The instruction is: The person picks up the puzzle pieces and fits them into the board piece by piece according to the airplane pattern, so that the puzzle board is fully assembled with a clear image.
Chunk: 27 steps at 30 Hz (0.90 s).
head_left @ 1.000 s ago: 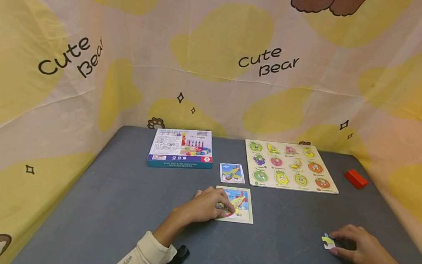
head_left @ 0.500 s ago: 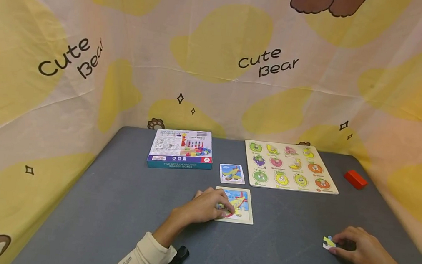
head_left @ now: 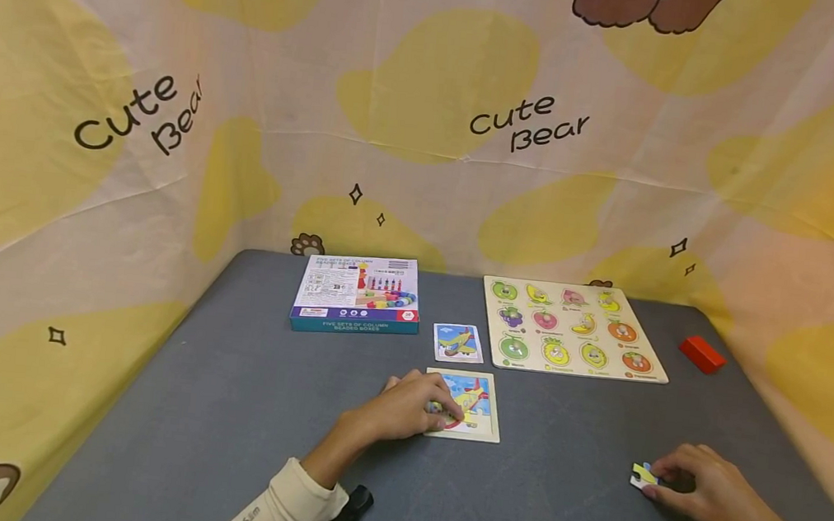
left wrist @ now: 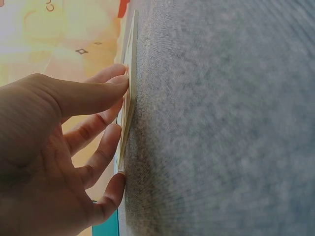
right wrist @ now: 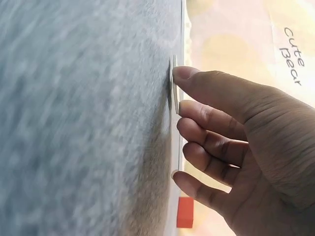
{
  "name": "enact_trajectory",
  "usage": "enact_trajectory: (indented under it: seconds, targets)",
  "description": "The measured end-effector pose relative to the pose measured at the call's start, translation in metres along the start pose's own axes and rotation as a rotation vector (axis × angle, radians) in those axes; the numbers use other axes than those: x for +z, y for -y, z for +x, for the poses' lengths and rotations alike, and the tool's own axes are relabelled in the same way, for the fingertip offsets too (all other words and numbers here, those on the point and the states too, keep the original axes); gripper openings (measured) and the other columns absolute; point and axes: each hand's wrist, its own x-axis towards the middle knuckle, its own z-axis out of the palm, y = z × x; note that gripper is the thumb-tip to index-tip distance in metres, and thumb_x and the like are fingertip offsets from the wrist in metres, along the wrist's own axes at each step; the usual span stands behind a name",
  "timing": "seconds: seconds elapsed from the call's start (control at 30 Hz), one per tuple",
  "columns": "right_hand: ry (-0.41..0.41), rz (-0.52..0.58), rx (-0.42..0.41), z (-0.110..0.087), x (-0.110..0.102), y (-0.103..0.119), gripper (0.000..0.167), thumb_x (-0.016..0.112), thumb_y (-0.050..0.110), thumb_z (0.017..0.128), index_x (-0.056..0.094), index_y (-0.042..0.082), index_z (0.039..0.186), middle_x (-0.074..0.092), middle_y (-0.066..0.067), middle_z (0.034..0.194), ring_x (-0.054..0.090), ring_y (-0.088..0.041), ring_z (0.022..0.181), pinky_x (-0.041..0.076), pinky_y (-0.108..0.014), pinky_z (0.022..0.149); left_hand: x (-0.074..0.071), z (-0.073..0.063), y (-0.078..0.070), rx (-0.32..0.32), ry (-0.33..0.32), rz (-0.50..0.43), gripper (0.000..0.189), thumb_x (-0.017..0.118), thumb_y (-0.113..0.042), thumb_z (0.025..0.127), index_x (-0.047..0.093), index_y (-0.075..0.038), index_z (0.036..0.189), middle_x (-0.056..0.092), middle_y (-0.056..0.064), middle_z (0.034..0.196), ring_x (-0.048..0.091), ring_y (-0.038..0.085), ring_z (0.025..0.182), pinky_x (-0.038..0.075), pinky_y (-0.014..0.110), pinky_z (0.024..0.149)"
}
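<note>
In the head view my left hand (head_left: 412,405) rests over the left part of a small framed airplane jigsaw (head_left: 475,398). Its fingertips touch the picture, hiding that side. From the left wrist, the thumb and fingers of this hand (left wrist: 74,132) lie bent loosely against the thin board (left wrist: 132,73). Off to the right, my right hand (head_left: 710,489) pinches a jigsaw piece (head_left: 642,477), yellow, blue and white, between thumb and forefinger. The right wrist view has the piece (right wrist: 175,91) edge-on, close over the table, at the fingertips of the hand (right wrist: 236,132).
An airplane picture card (head_left: 458,343) lies just behind the frame. Behind it to the right is a fruit board (head_left: 574,340), with a red block (head_left: 702,354) beside it. A bead-set box (head_left: 357,295) stands at the back left. A black object (head_left: 358,504) is near the left sleeve.
My right hand has shifted the jigsaw piece slightly, first right and then left, turning it a little. The left hand has stayed on the framed jigsaw.
</note>
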Motion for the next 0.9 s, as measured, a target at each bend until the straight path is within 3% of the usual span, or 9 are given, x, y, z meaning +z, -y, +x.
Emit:
enact_trajectory:
  seconds: [0.13, 0.27, 0.53, 0.67, 0.9]
  targets:
    - [-0.040, 0.017, -0.037, 0.006, 0.003, 0.006, 0.040, 0.099, 0.009, 0.058, 0.074, 0.027, 0.083, 0.059, 0.024, 0.082, 0.051, 0.005, 0.079, 0.036, -0.013, 0.070, 0.000, 0.000, 0.000, -0.002, 0.002, -0.005, 0.020, 0.077, -0.017, 0.098, 0.085, -0.026, 0.113, 0.068, -0.008, 0.117, 0.050, 0.013, 0.106, 0.031, 0.042, 0.083]
    - [-0.022, -0.003, -0.039, 0.017, 0.003, 0.016, 0.038, 0.099, 0.012, 0.062, 0.073, 0.030, 0.083, 0.059, 0.024, 0.085, 0.051, 0.003, 0.082, 0.037, -0.014, 0.072, -0.001, 0.000, 0.000, -0.002, 0.001, -0.009, 0.020, 0.077, -0.017, 0.098, 0.085, -0.026, 0.113, 0.068, -0.008, 0.117, 0.050, 0.013, 0.105, 0.031, 0.042, 0.083]
    - [0.097, -0.028, -0.034, 0.046, 0.009, 0.039, 0.030, 0.098, 0.026, 0.072, 0.074, 0.032, 0.088, 0.060, 0.022, 0.091, 0.050, 0.001, 0.087, 0.046, -0.027, 0.074, 0.000, 0.000, 0.001, 0.003, 0.004, -0.014, 0.019, 0.077, -0.017, 0.098, 0.085, -0.026, 0.114, 0.068, -0.008, 0.118, 0.050, 0.013, 0.106, 0.031, 0.043, 0.084]
    - [0.119, 0.013, -0.075, 0.062, 0.017, 0.051, 0.028, 0.097, 0.028, 0.075, 0.074, 0.031, 0.090, 0.059, 0.023, 0.092, 0.051, 0.001, 0.089, 0.047, -0.027, 0.076, -0.001, 0.000, 0.001, 0.000, 0.005, -0.021, 0.020, 0.077, -0.017, 0.098, 0.084, -0.026, 0.114, 0.068, -0.008, 0.117, 0.050, 0.013, 0.106, 0.031, 0.043, 0.085]
    - [0.216, 0.063, -0.062, 0.089, 0.032, 0.072, 0.021, 0.093, 0.032, 0.082, 0.076, 0.026, 0.093, 0.061, 0.022, 0.092, 0.051, -0.001, 0.090, 0.049, -0.030, 0.079, -0.001, 0.000, 0.001, -0.002, 0.005, -0.024, 0.019, 0.077, -0.018, 0.098, 0.085, -0.026, 0.113, 0.068, -0.009, 0.118, 0.051, 0.013, 0.107, 0.031, 0.043, 0.085]
